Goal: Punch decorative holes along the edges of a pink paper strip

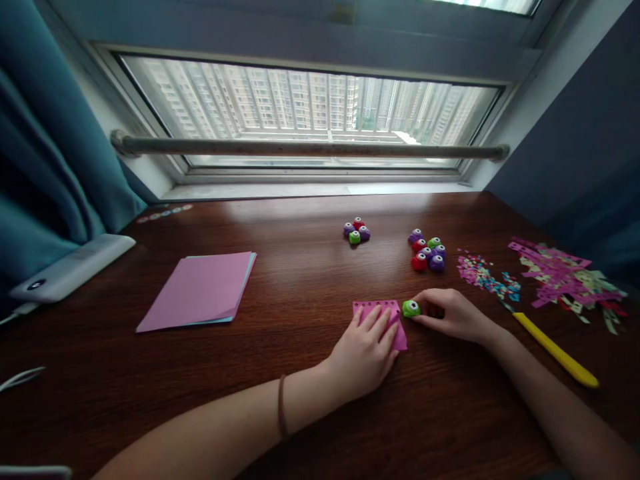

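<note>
Under my left hand [364, 350] lies a small pink sheet of paper [401, 339], pressed flat on the table by outstretched fingers. A row of small punched shapes runs along the paper's far edge. Just right of the paper, my right hand [450, 315] pinches a green craft punch [411, 308] between thumb and fingers. A dark star shape shows on the punch's pale face. Whether the punch touches the paper's edge I cannot tell. Beyond the hands stand two clusters of similar punches, one in the middle [357, 231] and a larger one [427, 251] to its right.
A stack of pink and blue paper [200, 290] lies at the left. Tiny confetti pieces [483, 275], cut paper strips [565, 270] and a yellow-handled tool [557, 350] are on the right. A white device [75, 267] rests by the curtain. A window rail [310, 147] spans the back.
</note>
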Motion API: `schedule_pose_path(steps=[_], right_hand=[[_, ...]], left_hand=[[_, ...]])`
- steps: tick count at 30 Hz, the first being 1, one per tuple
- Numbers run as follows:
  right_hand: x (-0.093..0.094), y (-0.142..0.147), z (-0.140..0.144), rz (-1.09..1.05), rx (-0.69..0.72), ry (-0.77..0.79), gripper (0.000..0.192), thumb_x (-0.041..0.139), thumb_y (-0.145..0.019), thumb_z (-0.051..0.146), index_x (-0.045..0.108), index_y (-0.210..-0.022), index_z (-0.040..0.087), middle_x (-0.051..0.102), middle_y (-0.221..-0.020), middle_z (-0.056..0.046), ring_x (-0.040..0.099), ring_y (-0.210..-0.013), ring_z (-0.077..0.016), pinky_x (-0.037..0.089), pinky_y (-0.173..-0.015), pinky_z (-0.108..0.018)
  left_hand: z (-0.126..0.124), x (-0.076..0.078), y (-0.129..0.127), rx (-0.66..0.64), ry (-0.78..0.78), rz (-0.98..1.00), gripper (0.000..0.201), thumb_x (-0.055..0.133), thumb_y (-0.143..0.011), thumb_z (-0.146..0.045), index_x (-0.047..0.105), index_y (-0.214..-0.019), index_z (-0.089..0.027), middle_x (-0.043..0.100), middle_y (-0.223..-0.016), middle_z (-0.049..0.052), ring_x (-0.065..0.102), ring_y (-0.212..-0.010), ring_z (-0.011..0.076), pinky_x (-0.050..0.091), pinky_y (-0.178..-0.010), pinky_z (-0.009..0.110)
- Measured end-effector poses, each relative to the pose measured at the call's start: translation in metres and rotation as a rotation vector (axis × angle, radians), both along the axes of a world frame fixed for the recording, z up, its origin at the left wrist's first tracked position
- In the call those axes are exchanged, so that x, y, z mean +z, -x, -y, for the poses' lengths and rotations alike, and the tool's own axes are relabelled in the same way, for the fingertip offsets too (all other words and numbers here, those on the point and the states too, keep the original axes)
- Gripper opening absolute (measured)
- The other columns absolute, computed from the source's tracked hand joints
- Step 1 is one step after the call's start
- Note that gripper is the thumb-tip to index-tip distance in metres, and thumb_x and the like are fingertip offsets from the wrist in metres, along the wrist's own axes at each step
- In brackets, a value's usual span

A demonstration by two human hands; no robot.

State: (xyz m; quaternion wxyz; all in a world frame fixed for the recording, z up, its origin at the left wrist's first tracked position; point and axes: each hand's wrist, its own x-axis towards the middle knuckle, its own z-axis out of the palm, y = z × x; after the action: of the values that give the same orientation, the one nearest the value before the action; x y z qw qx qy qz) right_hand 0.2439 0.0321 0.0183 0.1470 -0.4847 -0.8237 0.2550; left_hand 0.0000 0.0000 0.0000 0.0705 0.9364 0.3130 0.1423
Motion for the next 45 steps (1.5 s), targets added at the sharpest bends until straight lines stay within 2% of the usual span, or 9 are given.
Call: schedule_pose_path(steps=[7,12,20,26,39,45], right_hand=[[-0.0030,0.0047,0.0032,0.020,0.015,-0.017,0.018,0.060,-0.081,0.034,0.060,-0.087,0.017,0.058,-0.069,-0.001,0.051,-0.060,-0.0128,0.036,-0.055,-0.024],[-0.0019,0.0054,0.0038,0.027,0.028,-0.023,0.016,0.060,-0.081,0.032,0.060,-0.086,0.017,0.057,-0.069,0.000,0.051,-0.060,-0.0125,0.036,-0.056,-0.024],[-0.0014,0.0049,0.0038,0.034,0.030,-0.029,0.019,0.058,-0.082,0.035,0.060,-0.087,0.017,0.058,-0.069,-0.001,0.051,-0.060,-0.0134,0.036,-0.056,-0.025],[-0.0011,0.0063,0.0039,0.024,0.028,-0.026,0.019,0.058,-0.083,0.035,0.060,-0.088,0.018,0.058,-0.069,0.000,0.052,-0.060,-0.0127,0.037,-0.056,-0.024],[0.0022,0.0084,0.0061,-0.021,0.014,0.015,0.026,0.056,-0.083,0.040,0.055,-0.072,0.016,0.053,-0.059,0.002,0.045,-0.052,-0.0103,0.033,-0.050,-0.022],[0.0007,0.0085,0.0057,-0.036,0.018,0.015,0.025,0.057,-0.083,0.039,0.057,-0.077,0.015,0.053,-0.059,0.002,0.045,-0.052,-0.0099,0.032,-0.050,-0.022]], left_hand=[[-0.0005,-0.0016,0.0010,0.004,-0.018,0.010,0.045,0.035,-0.092,-0.035,0.040,-0.131,-0.013,0.038,-0.137,0.015,0.032,-0.128,0.0297,0.028,-0.103,0.050],[-0.0006,-0.0029,0.0013,0.009,-0.001,0.018,0.043,0.036,-0.092,-0.036,0.042,-0.129,-0.014,0.043,-0.134,0.013,0.036,-0.126,0.0281,0.030,-0.103,0.048],[-0.0073,-0.0006,0.0035,0.130,0.108,0.130,0.046,0.053,-0.084,-0.034,0.045,-0.126,-0.017,0.049,-0.130,0.007,0.039,-0.124,0.0205,0.030,-0.106,0.039],[-0.0091,-0.0041,0.0029,0.149,0.133,0.138,0.040,0.049,-0.088,-0.028,0.046,-0.126,-0.017,0.049,-0.130,0.006,0.038,-0.124,0.0204,0.028,-0.107,0.039],[-0.0092,-0.0057,0.0015,0.153,0.080,0.133,0.037,0.045,-0.091,-0.030,0.048,-0.124,-0.014,0.050,-0.129,0.006,0.039,-0.124,0.0212,0.029,-0.106,0.039],[-0.0091,-0.0051,0.0011,0.152,0.068,0.146,0.037,0.046,-0.090,-0.029,0.049,-0.123,-0.014,0.051,-0.128,0.006,0.040,-0.123,0.0213,0.029,-0.106,0.039]])
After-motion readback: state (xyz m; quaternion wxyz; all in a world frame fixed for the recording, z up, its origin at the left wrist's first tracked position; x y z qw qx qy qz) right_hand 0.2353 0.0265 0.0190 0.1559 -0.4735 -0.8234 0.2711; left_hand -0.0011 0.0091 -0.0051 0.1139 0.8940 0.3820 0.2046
